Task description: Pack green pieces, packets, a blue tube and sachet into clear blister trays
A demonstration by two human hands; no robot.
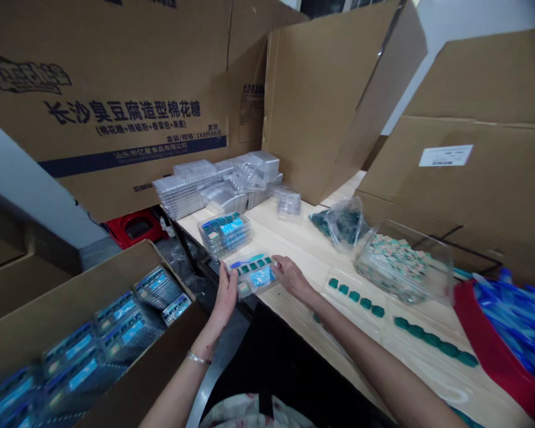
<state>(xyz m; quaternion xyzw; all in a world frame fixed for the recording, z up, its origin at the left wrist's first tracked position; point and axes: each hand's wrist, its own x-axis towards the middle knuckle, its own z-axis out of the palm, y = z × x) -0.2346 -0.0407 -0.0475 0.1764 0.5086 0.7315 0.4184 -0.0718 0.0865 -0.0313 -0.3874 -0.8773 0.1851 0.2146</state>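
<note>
Both hands hold a clear plastic clamshell pack (254, 273) at the near edge of the wooden table (294, 238). The pack carries a row of small green blocks, a blue packet and a blue stick along its top. My left hand (225, 297) grips its left end, fingers curled round the edge. My right hand (289, 276) presses on its right end. Just behind it stands a stack of filled packs (225, 233). To the right lie open trays (354, 294) with green blocks in their pockets.
A cardboard box (62, 297) at lower left holds several filled packs. Empty clear clamshells (223, 184) are piled at the back. A bag of green blocks (343, 223), a clear tub of beige pieces (401, 261) and a red bin of blue sticks (512, 327) stand right. Tall cardboard cartons surround the table.
</note>
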